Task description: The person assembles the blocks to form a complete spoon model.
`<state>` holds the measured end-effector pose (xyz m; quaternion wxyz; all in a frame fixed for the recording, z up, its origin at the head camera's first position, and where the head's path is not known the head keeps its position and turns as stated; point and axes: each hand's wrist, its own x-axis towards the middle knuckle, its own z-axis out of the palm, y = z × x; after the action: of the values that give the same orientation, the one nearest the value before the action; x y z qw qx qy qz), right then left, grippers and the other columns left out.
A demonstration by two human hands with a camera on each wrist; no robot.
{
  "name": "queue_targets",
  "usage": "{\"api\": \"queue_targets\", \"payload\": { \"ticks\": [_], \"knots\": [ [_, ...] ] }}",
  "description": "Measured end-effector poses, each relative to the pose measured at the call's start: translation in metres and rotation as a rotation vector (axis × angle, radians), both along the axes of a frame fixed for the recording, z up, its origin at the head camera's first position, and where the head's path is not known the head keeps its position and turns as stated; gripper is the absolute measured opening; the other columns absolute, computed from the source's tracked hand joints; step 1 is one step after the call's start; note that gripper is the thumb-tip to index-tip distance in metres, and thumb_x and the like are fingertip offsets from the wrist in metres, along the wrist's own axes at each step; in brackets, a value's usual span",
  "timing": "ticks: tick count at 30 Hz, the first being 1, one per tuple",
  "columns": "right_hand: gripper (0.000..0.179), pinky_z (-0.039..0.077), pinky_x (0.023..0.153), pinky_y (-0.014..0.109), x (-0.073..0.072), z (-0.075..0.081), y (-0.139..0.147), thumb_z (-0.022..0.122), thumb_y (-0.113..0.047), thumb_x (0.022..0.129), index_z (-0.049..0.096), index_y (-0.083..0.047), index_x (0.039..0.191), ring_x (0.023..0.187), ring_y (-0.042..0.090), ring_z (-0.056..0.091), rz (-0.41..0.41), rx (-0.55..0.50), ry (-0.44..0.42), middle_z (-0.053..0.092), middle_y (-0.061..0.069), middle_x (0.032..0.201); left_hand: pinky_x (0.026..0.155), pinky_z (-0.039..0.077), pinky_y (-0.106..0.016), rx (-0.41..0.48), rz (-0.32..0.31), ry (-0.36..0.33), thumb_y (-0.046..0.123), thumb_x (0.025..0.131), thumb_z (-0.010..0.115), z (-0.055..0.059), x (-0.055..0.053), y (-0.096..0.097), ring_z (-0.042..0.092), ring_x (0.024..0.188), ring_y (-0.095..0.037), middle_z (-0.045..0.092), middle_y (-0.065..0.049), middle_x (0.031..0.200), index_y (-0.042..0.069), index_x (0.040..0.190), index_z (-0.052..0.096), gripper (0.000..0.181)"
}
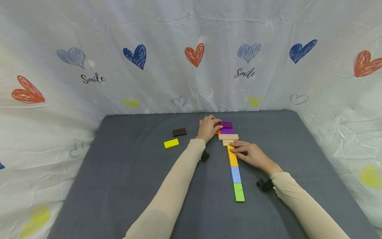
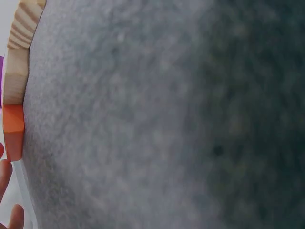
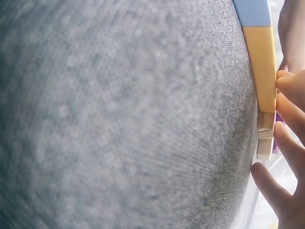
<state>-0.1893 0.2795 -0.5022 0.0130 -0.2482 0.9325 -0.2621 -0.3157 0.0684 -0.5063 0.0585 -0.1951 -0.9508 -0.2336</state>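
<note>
Flat coloured blocks lie in a joined layout on the grey cloth. My left hand [image 1: 207,128] is at its far end, thumb and forefinger either side of a small red block [image 1: 216,125], beside two purple blocks [image 1: 227,131]. Below the red one lies an orange block [image 2: 13,131]. A plain wooden block [image 1: 228,136] and a ridged wooden block [image 1: 228,142] come nearer. With fingers extended, my right hand [image 1: 252,154] touches the upper end of a yellow-orange block [image 1: 233,158]. A blue block [image 1: 235,174] and a green block [image 1: 238,192] continue that column toward me.
To the left of the layout lie a dark brown block [image 1: 179,132] and a bright yellow block [image 1: 171,143], apart from each other. A white curtain [image 1: 167,79] with printed hearts hangs behind the far edge of the grey table [image 1: 125,186] and along its sides.
</note>
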Motion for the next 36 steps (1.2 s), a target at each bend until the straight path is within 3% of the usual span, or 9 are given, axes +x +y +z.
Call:
{"api": "queue_targets", "payload": {
  "ticks": [14, 26, 30, 36],
  "knots": [
    [0.028, 0.04, 0.112, 0.052, -0.002, -0.002, 0.001, 0.068, -0.02, 0.094, 0.073, -0.019, 0.121, 0.139, 0.027, 0.05, 0.002, 0.007, 0.014, 0.061, -0.002, 0.141, 0.097, 0.042, -0.04, -0.021, 0.051, -0.07, 0.045, 0.095, 0.059, 0.004, 0.001, 0.01, 0.053, 0.11, -0.018, 0.061, 0.001, 0.12, 0.029, 0.127, 0.068, 0.037],
    [0.028, 0.041, 0.11, 0.053, -0.001, -0.003, 0.002, 0.07, -0.017, 0.092, 0.074, -0.018, 0.12, 0.136, 0.029, 0.052, 0.011, -0.011, 0.047, 0.062, 0.0, 0.14, 0.101, 0.041, -0.043, -0.017, 0.056, -0.127, 0.042, 0.096, 0.06, 0.003, 0.002, 0.012, 0.052, 0.118, -0.021, 0.059, -0.002, 0.129, 0.027, 0.128, 0.068, 0.036],
    [0.028, 0.041, 0.111, 0.052, -0.001, -0.003, 0.002, 0.071, -0.016, 0.091, 0.074, -0.018, 0.119, 0.137, 0.029, 0.052, 0.013, -0.015, 0.043, 0.062, 0.0, 0.139, 0.103, 0.039, -0.045, -0.016, 0.05, -0.142, 0.041, 0.097, 0.061, 0.006, 0.002, 0.011, 0.051, 0.119, -0.022, 0.059, -0.002, 0.129, 0.026, 0.129, 0.067, 0.037],
    [0.027, 0.041, 0.109, 0.053, 0.0, -0.004, 0.002, 0.07, -0.017, 0.092, 0.074, -0.018, 0.119, 0.136, 0.03, 0.052, 0.015, -0.012, 0.064, 0.063, 0.001, 0.139, 0.098, 0.035, -0.045, -0.025, -0.007, -0.096, 0.044, 0.096, 0.06, 0.002, 0.005, 0.007, 0.047, 0.117, -0.022, 0.056, -0.002, 0.13, 0.031, 0.135, 0.061, 0.041]
  ]
}}
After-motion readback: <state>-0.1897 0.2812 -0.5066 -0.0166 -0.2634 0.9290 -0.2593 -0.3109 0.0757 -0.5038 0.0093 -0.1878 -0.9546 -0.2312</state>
